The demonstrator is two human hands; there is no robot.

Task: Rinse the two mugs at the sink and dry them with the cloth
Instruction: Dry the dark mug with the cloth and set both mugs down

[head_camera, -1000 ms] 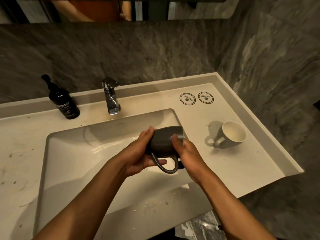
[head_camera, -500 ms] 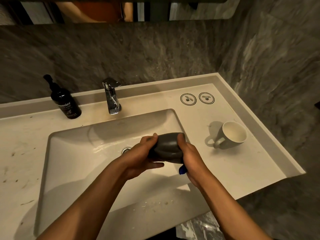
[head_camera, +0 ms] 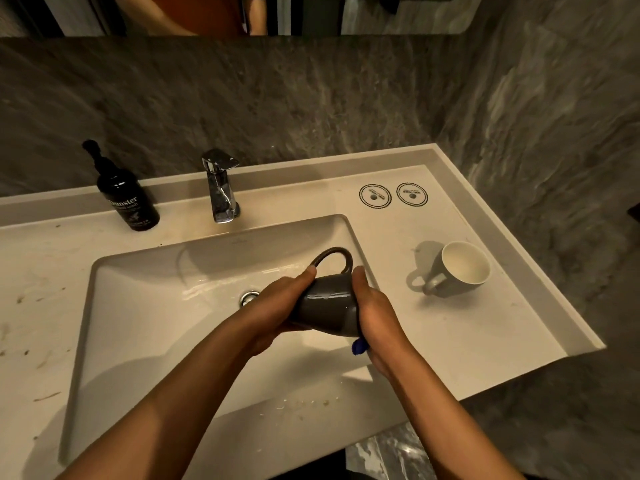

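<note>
A dark grey mug [head_camera: 327, 306] lies on its side between both hands over the right part of the sink basin [head_camera: 145, 306], its handle pointing up and away. My left hand [head_camera: 277, 306] grips its left side. My right hand [head_camera: 372, 310] holds its right side, and a bit of blue cloth [head_camera: 359, 347] peeks out under that palm. A second mug [head_camera: 457, 268], grey outside and white inside, lies tilted on the counter to the right, its mouth facing up and its handle toward the sink.
A chrome tap [head_camera: 221, 188] stands behind the basin, and no water is running. A black soap pump bottle [head_camera: 128, 199] sits at the back left. Two round stickers [head_camera: 393, 195] mark the counter [head_camera: 467, 341]. Stone walls close off the back and right.
The dark mug has been rotated between my hands: its handle pointed down toward me a second ago and now sticks up and away. The white-lined mug has not moved.
</note>
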